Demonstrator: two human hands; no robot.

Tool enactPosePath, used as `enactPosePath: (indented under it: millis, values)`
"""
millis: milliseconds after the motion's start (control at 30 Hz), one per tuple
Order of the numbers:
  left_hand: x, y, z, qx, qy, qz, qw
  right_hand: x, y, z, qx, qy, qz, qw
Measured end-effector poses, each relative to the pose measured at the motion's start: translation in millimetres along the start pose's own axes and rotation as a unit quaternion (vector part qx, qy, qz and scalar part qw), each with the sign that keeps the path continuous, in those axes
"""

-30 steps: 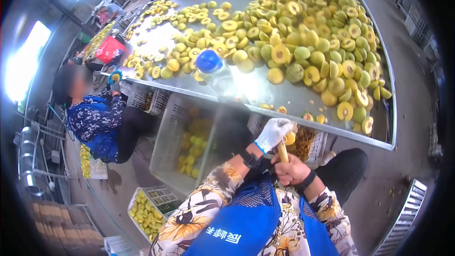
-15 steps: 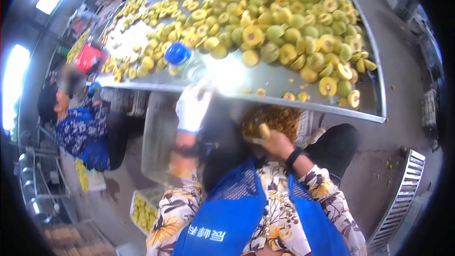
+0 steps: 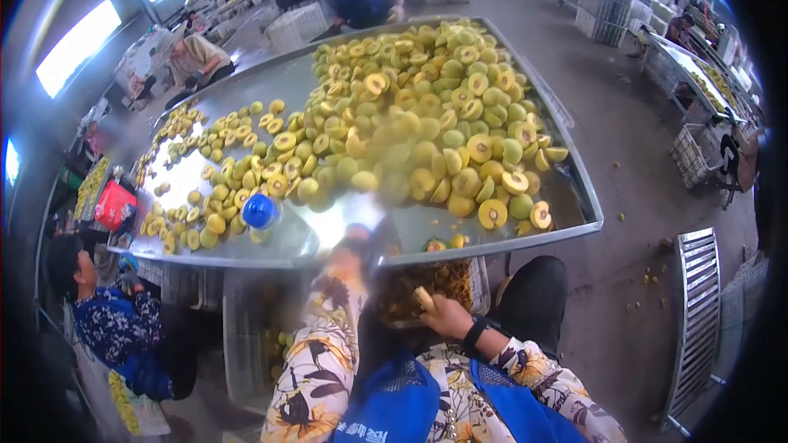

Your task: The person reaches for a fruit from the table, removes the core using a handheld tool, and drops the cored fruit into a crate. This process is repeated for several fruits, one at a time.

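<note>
My right hand (image 3: 447,317) is closed round a short, pale, wooden-looking handle (image 3: 424,299) that sticks up past the thumb. Below it sits a crate of brown scraps (image 3: 447,280), partly under the table's front edge. My left arm stretches forward over that edge, and my left hand (image 3: 359,238) is smeared by motion near the fruit, its fingers not distinct. A big heap of halved yellow-green fruits (image 3: 443,98) covers much of the metal table (image 3: 533,256). Left of my arm, a clear bottle with a blue cap (image 3: 259,211) lies on the tabletop.
A co-worker in a blue vest (image 3: 115,328) sits at the left, near a red bag (image 3: 115,205). A large pale bin (image 3: 246,344) stands under the table to my left. On the right, a slatted metal rack (image 3: 696,312) leans near the floor. More people work behind the table.
My left hand has moved from the table's front edge forward towards the fruit heap. The head view has tilted up, showing more of the room. My right hand keeps the handle.
</note>
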State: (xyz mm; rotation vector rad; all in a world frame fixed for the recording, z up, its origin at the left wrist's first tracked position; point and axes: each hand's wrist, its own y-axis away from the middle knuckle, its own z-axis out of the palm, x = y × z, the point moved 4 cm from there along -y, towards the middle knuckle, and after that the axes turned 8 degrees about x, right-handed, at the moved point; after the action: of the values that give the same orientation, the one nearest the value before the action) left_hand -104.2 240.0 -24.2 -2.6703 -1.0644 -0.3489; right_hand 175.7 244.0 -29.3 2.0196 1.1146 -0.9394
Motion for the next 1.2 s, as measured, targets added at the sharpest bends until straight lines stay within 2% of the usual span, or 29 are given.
enactPosePath:
  millis: [67,100,133,167,200,233,267,300,367,400,433,500,600,667,700,800,900,967,1033,1100,1200]
  values:
    - [-10,23,3,0.055,0.168,0.081,0.981,1,-3,-2,0.018,-0.011,0.014,1.000]
    - [-17,36,7,0.073,0.251,0.115,0.958,6,-8,-2,0.070,-0.032,-0.005,0.997]
    - [-13,54,1,0.030,0.324,0.076,0.942,10,-13,-2,0.121,-0.052,-0.021,0.991]
    - [-9,73,-4,-0.007,0.394,0.030,0.919,-5,-17,-13,0.130,-0.067,-0.049,0.988]
    - [9,89,-16,-0.092,0.506,-0.073,0.855,-1,-24,-13,0.158,-0.105,-0.042,0.981]
    - [26,106,-29,-0.149,0.593,-0.194,0.767,-19,-26,-27,0.126,-0.156,-0.041,0.979]
    - [33,116,-20,-0.182,0.710,-0.310,0.605,-26,-29,-33,0.123,-0.150,-0.036,0.980]
    - [18,121,14,-0.256,0.727,-0.356,0.529,-11,-41,-23,0.146,-0.139,-0.033,0.979]
    - [30,131,5,-0.266,0.634,-0.229,0.689,-28,-44,-30,0.165,-0.102,-0.139,0.971]
    - [48,138,-10,-0.277,0.658,-0.263,0.649,-36,-44,-33,0.175,-0.083,-0.192,0.962]
    - [67,144,-26,-0.285,0.678,-0.298,0.608,-31,-47,-33,0.153,-0.101,-0.144,0.972]
    - [70,147,-30,-0.247,0.681,-0.240,0.646,-23,-53,-33,0.114,-0.135,-0.055,0.983]
    - [85,152,-37,-0.116,0.740,-0.203,0.631,-18,-50,-27,0.127,-0.317,0.030,0.939]
    - [74,157,-17,0.054,0.568,-0.108,0.814,-4,-50,-9,0.156,-0.212,0.044,0.964]
    - [68,154,-8,0.061,0.578,-0.154,0.799,-6,-48,-6,0.170,-0.158,0.049,0.972]
    - [59,159,14,0.072,0.703,-0.314,0.634,-19,-29,-15,0.203,-0.027,0.001,0.979]
    - [58,159,-4,0.069,0.659,-0.268,0.700,-31,-9,-23,0.134,-0.019,-0.019,0.991]
    - [44,157,8,0.110,0.557,-0.174,0.805,-24,-6,-16,0.098,-0.005,0.019,0.995]
    - [51,155,2,0.115,0.520,-0.145,0.834,-20,-5,-13,0.082,0.000,0.033,0.996]
    - [59,159,-3,0.083,0.558,-0.186,0.804,-19,-4,-11,0.085,-0.001,0.025,0.996]
    - [61,157,0,0.138,0.561,-0.142,0.803,-15,-4,-9,0.092,-0.001,0.018,0.996]
